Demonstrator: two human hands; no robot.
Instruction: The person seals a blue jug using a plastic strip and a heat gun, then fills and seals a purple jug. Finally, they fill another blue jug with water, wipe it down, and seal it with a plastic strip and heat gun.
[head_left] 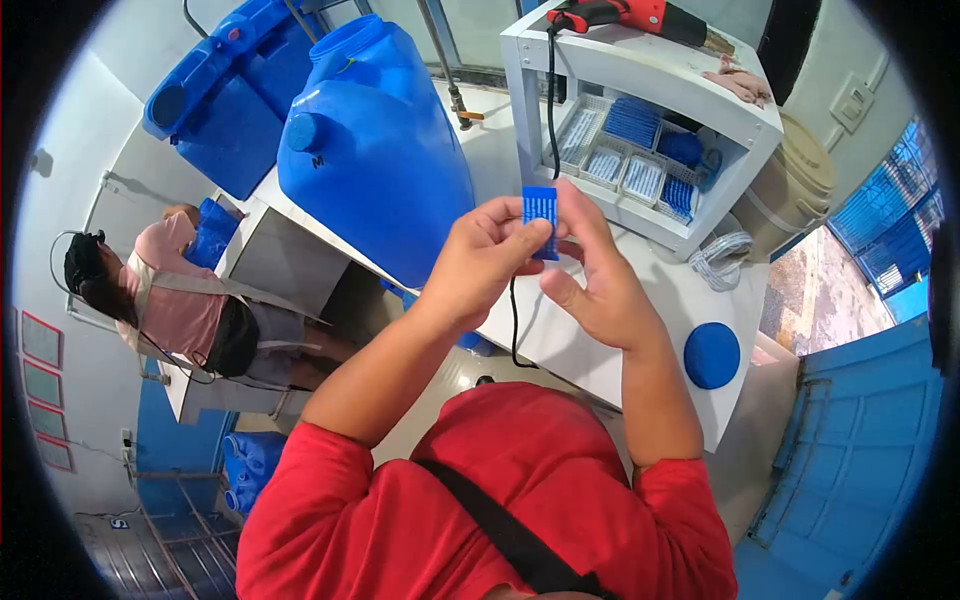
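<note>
Between the thumb and fingers of my left hand (475, 255) is a small flat blue printed label (540, 207) with rows of white print. It is held upright over the white counter (645, 335). My right hand (610, 290) is beside it, thumb spread away from the fingers and fingertips right at the label's right edge. A black cord (515, 330) hangs down behind my hands to the counter.
Left of my hands stands a large blue water jug (375, 160). A white shelf (640, 70) holds baskets of labels (605, 160), with a red heat gun (640, 18) on top. A round blue cap (712, 355) lies at right. Another person (190, 290) works at far left.
</note>
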